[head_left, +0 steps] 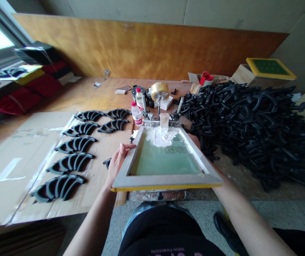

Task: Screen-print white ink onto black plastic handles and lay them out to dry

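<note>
Black-clothed lap (165,231) bottom centre; left hand (116,160) fingers gripping green-mesh aluminium screen frame (165,181); right hand (195,139) fingers hidden, cannot tell; keep frame level.

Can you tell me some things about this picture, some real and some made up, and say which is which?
1. The left hand holds the frame's left side. True.
2. The ink on the screen is red. False: it is white.
3. A big pile of black parts lies to the right of the frame. True.
4. The parts on the cardboard are heaped up. False: they lie one by one in rows.
5. The tape roll lies on the floor. False: it sits up on the table, behind the frame.
</note>
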A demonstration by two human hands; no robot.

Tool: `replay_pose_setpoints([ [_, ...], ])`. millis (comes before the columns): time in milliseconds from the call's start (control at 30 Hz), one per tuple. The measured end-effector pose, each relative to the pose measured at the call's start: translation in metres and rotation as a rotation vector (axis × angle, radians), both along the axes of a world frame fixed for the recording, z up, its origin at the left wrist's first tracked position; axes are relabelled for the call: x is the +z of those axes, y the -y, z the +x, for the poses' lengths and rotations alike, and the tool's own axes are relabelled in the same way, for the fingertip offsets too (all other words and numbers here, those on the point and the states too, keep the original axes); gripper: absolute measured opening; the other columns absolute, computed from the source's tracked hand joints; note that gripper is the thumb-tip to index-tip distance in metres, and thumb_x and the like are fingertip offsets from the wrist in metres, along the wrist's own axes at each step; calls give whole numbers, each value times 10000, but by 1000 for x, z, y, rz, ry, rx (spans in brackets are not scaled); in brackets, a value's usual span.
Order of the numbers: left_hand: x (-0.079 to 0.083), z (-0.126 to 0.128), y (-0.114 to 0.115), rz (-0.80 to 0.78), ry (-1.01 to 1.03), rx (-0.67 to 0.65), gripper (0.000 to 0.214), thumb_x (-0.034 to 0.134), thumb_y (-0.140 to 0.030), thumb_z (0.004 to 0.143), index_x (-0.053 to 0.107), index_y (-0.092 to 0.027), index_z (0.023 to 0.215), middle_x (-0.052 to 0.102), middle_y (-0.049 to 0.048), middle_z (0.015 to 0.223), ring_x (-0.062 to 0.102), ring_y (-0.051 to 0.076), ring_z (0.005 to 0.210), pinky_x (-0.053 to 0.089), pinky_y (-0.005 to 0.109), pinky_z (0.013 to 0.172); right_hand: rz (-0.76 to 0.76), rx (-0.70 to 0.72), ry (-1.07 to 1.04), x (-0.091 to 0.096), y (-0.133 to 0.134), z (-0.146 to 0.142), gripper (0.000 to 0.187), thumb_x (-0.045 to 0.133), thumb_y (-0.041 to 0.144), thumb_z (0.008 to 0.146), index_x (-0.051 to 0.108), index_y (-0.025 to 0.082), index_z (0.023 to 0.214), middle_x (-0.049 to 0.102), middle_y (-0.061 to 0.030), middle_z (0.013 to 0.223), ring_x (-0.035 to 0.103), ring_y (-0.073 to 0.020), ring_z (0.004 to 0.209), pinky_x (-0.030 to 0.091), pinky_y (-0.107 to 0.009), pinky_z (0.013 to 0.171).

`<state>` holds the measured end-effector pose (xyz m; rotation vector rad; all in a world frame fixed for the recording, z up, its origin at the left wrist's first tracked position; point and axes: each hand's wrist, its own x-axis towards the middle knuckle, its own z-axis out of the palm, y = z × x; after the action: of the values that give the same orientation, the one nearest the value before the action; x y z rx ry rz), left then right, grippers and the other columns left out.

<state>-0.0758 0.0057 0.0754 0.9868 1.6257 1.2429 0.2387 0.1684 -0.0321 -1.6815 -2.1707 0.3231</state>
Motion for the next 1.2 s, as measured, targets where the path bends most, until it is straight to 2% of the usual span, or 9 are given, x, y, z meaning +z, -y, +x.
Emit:
replay_pose_setpoints([
  [100, -41, -3, 21, -155, 24, -74, 678, 558, -672, 784, 619, -179, 1244, 672, 18, 792, 566, 142, 627, 414, 234, 547, 153, -71, -119, 24, -19, -1, 395, 459, 250, 928, 577, 171, 1297, 651, -134, 1201, 598, -270, 1122, 472, -420, 976],
  [200, -85, -2, 27, -209, 48, -84, 836, 639, -607, 751, 408, -216, 1453, 674, -1, 772, 592, 155, 632, 428, 236, 551, 335, 141, -143, 44, -29, -42, 574, 658, 261, 826, 502, 171, 1371, 533, -136, 1367, 458, -292, 1285, 382, -451, 1085],
  [367, -122, -1, 24, -237, 56, -86, 818, 614, -584, 779, 364, -231, 1474, 701, 32, 887, 648, 180, 716, 478, 255, 587, 101, 370, 164, 46, -23, -99, 195, 631, 179, 843, 642, 143, 1034, 671, -120, 1015, 579, -269, 1013, 455, -376, 901],
  [467, -123, -1, 25, -236, 47, -74, 778, 615, -585, 772, 432, -218, 1432, 693, 26, 843, 653, 187, 705, 489, 265, 588, 61, 472, 244, 39, 2, -95, 105, 571, 149, 860, 631, 131, 944, 666, -118, 944, 589, -239, 910, 444, -334, 828],
  [667, -117, 1, 26, -225, 49, -23, 744, 645, -570, 742, 506, -203, 1374, 671, 11, 739, 638, 192, 651, 485, 275, 559, 57, 941, 209, 52, 30, -69, 125, 574, 68, 777, 621, 173, 824, 647, -52, 848, 566, -193, 828, 415, -285, 757],
  [833, -112, 2, 26, -234, 65, -33, 775, 636, -585, 747, 469, -195, 1395, 672, 13, 759, 637, 186, 660, 476, 267, 565, 176, 789, 97, 39, 28, -77, 168, 533, 52, 820, 644, 170, 863, 651, -61, 880, 555, -207, 902, 428, -295, 775],
  [967, -103, 4, 25, -259, 82, -21, 804, 647, -590, 734, 456, -181, 1399, 689, 29, 805, 635, 182, 675, 463, 254, 564, 223, 841, 57, 29, 39, -71, 176, 568, 63, 819, 668, 163, 924, 664, -72, 906, 565, -216, 928, 448, -315, 820],
  [1067, -91, 3, 25, -274, 74, -35, 820, 658, -588, 730, 449, -182, 1410, 696, 34, 807, 630, 182, 669, 453, 250, 556, 182, 779, 34, 41, 28, -76, 113, 657, 196, 837, 682, 203, 948, 678, -37, 868, 598, -201, 859, 462, -304, 785],
  [1200, -61, -3, 25, -225, 106, -89, 798, 664, -585, 745, 455, -218, 1421, 696, 14, 796, 618, 166, 669, 440, 232, 564, 141, 448, 13, 69, -16, -95, 522, 708, 315, 828, 547, 317, 1325, 707, -17, 1017, 636, -202, 882, 473, -297, 768],
])
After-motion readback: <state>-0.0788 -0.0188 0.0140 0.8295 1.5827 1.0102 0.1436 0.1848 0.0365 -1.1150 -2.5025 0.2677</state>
